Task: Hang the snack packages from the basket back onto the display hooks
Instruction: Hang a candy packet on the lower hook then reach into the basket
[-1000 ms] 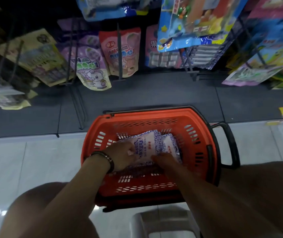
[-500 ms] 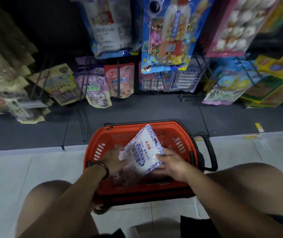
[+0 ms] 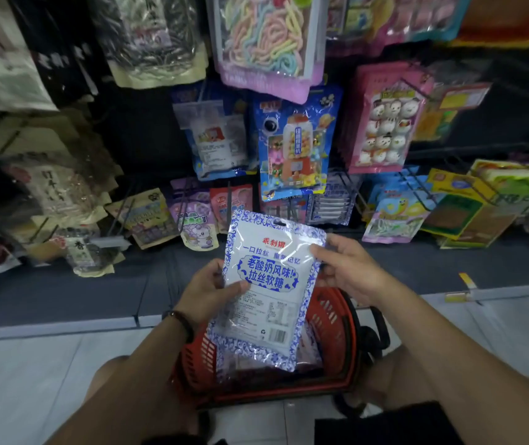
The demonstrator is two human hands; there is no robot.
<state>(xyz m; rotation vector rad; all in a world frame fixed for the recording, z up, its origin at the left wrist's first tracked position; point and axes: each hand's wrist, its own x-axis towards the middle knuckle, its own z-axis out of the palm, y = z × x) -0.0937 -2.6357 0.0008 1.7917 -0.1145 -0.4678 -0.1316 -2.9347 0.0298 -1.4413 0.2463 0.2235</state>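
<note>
We hold a white-and-blue snack package [image 3: 268, 293] upright above the red basket [image 3: 337, 319], left hand [image 3: 207, 292] pinching its left edge, right hand [image 3: 349, 271] gripping its right edge, facing snack packs hanging on display hooks [image 3: 295, 152].

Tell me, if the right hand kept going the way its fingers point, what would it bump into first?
The right hand points left, across the white-and-blue packet it already grips. Beyond that edge, the left hand on the packet's other side looks next, though depth is unclear.
</note>
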